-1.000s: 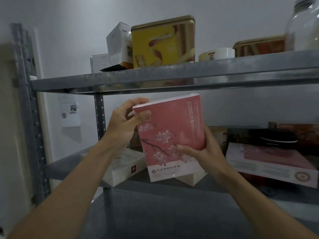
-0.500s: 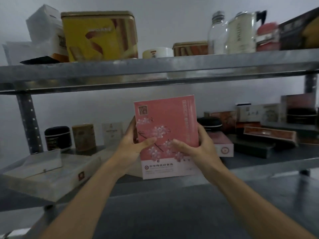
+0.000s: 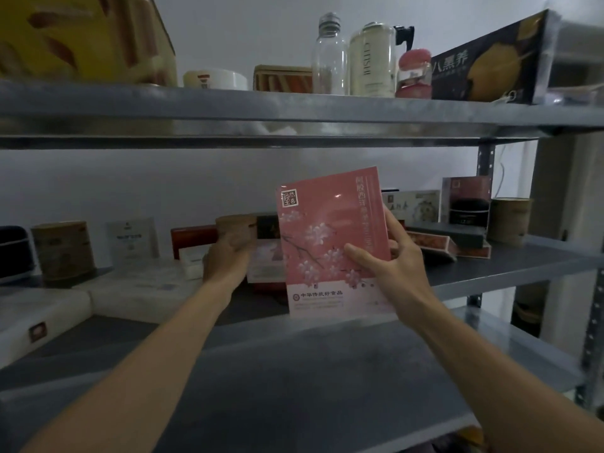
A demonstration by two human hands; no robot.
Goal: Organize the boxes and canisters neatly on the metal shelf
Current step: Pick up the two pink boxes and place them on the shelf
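Note:
A tall pink box with blossom print (image 3: 330, 243) stands upright at the front of the middle metal shelf (image 3: 490, 273). My right hand (image 3: 392, 266) grips its right edge, thumb across the front. My left hand (image 3: 225, 259) is off the box and reaches in behind its left side, over a flat pink box (image 3: 264, 269) and just in front of a brown canister (image 3: 235, 223). That hand is blurred and its fingers are hidden.
On the left of the middle shelf are white flat boxes (image 3: 137, 289), a brown canister (image 3: 63, 250) and a black jar (image 3: 13, 253). Dark boxes (image 3: 451, 237) and another canister (image 3: 510, 220) fill the right. The top shelf (image 3: 294, 116) carries a yellow tin (image 3: 81, 37), a bottle (image 3: 328, 57) and a black box (image 3: 490, 63).
My left hand has let go of the pink box and moved in behind its left side. The right hand alone holds the box now. My view has swung to the right.

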